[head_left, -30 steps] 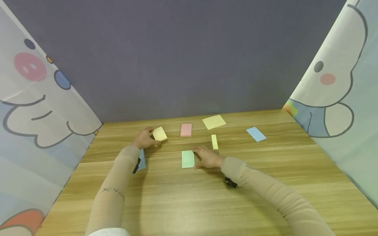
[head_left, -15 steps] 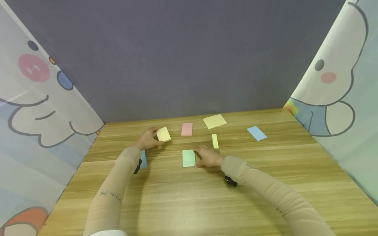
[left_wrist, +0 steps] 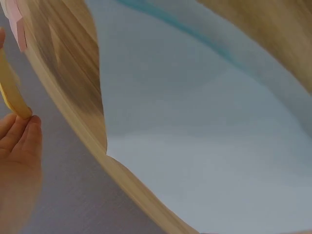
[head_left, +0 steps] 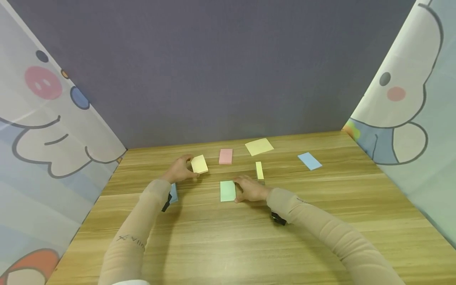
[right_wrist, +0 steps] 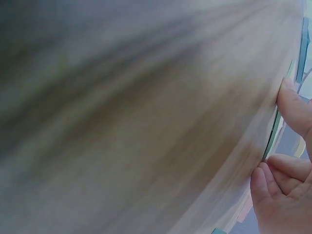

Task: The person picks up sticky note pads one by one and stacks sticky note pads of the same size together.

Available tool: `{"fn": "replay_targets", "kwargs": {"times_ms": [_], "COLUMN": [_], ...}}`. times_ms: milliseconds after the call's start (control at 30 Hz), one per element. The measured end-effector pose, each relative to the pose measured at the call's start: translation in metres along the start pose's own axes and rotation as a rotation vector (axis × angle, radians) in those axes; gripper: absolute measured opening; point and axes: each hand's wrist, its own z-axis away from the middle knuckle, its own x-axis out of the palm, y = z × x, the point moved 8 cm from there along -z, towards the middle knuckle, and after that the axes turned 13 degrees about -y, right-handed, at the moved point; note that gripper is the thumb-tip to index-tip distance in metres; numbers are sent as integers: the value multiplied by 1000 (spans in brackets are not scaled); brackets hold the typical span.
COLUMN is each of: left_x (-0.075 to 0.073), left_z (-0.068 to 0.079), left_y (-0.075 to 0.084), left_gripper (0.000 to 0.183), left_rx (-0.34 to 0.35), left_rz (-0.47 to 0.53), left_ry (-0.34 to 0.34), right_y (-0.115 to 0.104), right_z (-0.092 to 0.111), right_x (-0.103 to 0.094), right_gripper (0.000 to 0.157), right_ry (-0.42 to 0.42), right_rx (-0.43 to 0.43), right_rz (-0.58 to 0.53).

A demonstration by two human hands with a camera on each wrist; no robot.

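My left hand (head_left: 177, 170) holds a small pale yellow sticky note pad (head_left: 199, 164) between thumb and fingers, at the table's left side. Seen edge-on in the left wrist view, the same yellow pad (left_wrist: 12, 92) has fingertips at one end. A green sticky note pad (head_left: 227, 191) lies flat near the middle. My right hand (head_left: 251, 190) grips its right side, thumb at the near corner and fingers at the far one. The right wrist view shows the thin green edge (right_wrist: 272, 134) spanning thumb and fingers.
Behind the hands lie a pink pad (head_left: 225, 156) and a larger yellow pad (head_left: 259, 147). A narrow yellow block (head_left: 259, 171) stands just beyond the right hand. One blue pad (head_left: 310, 161) is at the right; another blue pad (head_left: 173, 194) is partly hidden by the left wrist.
The left hand has carried the yellow pad to the right, towards the pink pad, and turned it a little. The right hand stays at the green pad.
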Motion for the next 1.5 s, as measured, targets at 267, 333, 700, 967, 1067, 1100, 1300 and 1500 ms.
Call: {"fn": "replay_targets", "kwargs": {"times_ms": [267, 333, 700, 967, 1067, 1100, 1300, 1500], "left_x": [0, 1, 12, 24, 28, 29, 37, 46], "left_z": [-1, -1, 2, 7, 9, 9, 8, 11], "left_y": [4, 5, 20, 28, 32, 33, 34, 37], "left_gripper": [93, 93, 89, 88, 88, 89, 91, 91], "left_rx": [17, 22, 44, 57, 69, 74, 103, 93], "left_rz": [0, -6, -29, -26, -36, -44, -60, -33], "left_ry": [4, -6, -41, -72, -75, -75, -96, -120], "right_y": [-1, -1, 1, 3, 4, 4, 5, 5], "right_z": [-1, -1, -1, -2, -2, -2, -2, -1], "right_x": [-2, -2, -2, -1, -1, -1, -1, -2], "right_gripper": [78, 78, 79, 81, 81, 81, 82, 84], "right_ry": [4, 6, 7, 7, 12, 12, 1, -7], "right_rx": [-1, 0, 16, 26, 23, 21, 7, 2], "right_rz": [-3, 1, -32, -57, -72, -71, -85, -96]}}
